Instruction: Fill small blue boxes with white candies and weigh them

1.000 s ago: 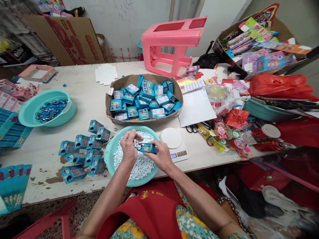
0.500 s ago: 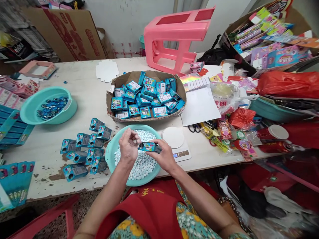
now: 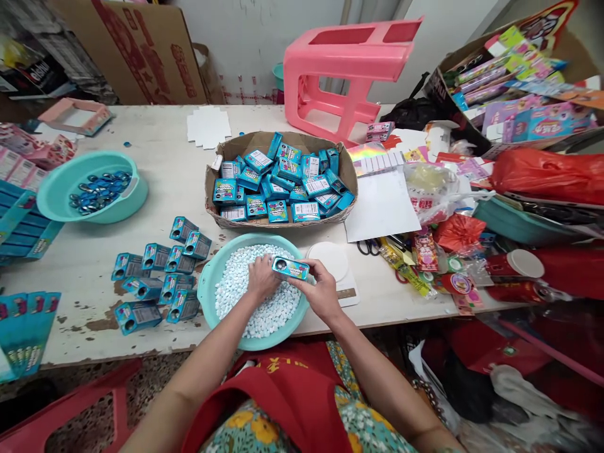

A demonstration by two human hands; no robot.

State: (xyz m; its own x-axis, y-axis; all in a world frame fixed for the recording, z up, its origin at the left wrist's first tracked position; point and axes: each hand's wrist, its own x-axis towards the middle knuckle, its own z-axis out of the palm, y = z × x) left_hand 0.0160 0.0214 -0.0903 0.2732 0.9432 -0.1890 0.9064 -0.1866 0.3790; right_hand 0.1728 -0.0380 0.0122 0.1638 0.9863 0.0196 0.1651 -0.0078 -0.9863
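In my right hand (image 3: 321, 288) I hold the small blue CARAMELO box (image 3: 296, 270), fingers and thumb clamped on its right end; it is above the teal bowl (image 3: 206, 303), and its round hole is at the left end. My left hand (image 3: 264, 278) is down among the white candies (image 3: 257, 322). Its fingertips are hidden, so I cannot tell if these fingers are together or apart. I judge that the step in hand is to gather candies for this box. The next move, I think, calls for a small pinch brought to the hole, with the box held steady so that nothing spills.

The white table (image 3: 163, 141) is worn, with brown patches near its front edge. To the left of my bowl is a group of similar boxes (image 3: 157, 257), and farther left a second teal bowl (image 3: 138, 196) with shiny blue pieces (image 3: 101, 192). Behind my bowl is a cardboard tray (image 3: 352, 176) full of blue boxes (image 3: 287, 168); just beside my right hand is the digital scale (image 3: 329, 258). A pink stool (image 3: 349, 55) lies on its side near the grey wall (image 3: 264, 38). The right side is crowded with scissors (image 3: 371, 246), packets and red plastic bags (image 3: 542, 176).
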